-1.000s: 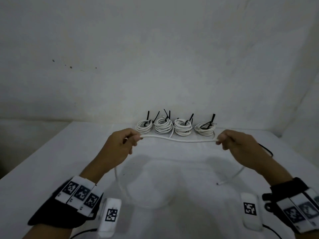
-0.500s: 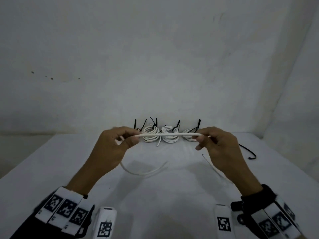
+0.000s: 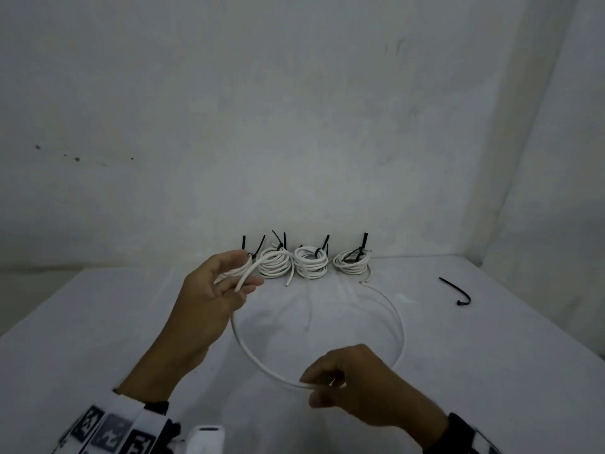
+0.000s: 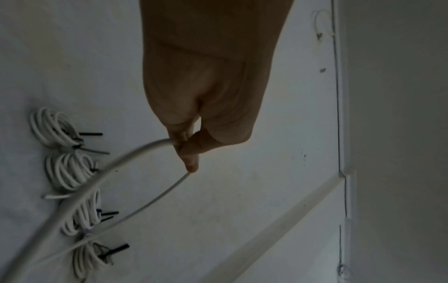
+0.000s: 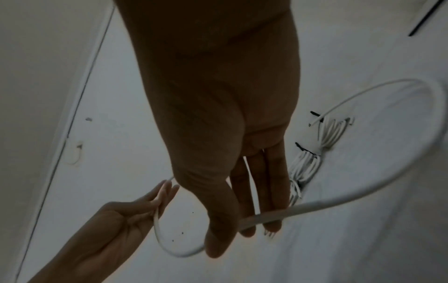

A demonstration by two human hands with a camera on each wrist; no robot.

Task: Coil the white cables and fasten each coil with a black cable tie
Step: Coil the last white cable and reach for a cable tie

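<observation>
A loose white cable [image 3: 400, 335] forms one wide loop over the table. My left hand [image 3: 245, 273] is raised in front of the tied coils and pinches the cable near one end between thumb and fingers [image 4: 180, 145]. My right hand [image 3: 311, 386] is lower and nearer to me, pinching the cable [image 5: 363, 191] at the bottom of the loop. The free end lies near the rightmost coil [image 3: 352, 262]. Several finished white coils [image 3: 310, 265] with black ties stand in a row at the back. One loose black cable tie [image 3: 458, 291] lies to the right.
The white table [image 3: 98, 322] meets a white wall behind the coils and another wall on the right. In the left wrist view the coils [image 4: 69, 172] sit left of my hand. A white wrist device [image 3: 206, 440] shows at the bottom edge.
My hands held a short stretch of cable taut at coil height. Now the right hand has dropped toward me, drawing the cable into a wide loop, while the left hand stays raised.
</observation>
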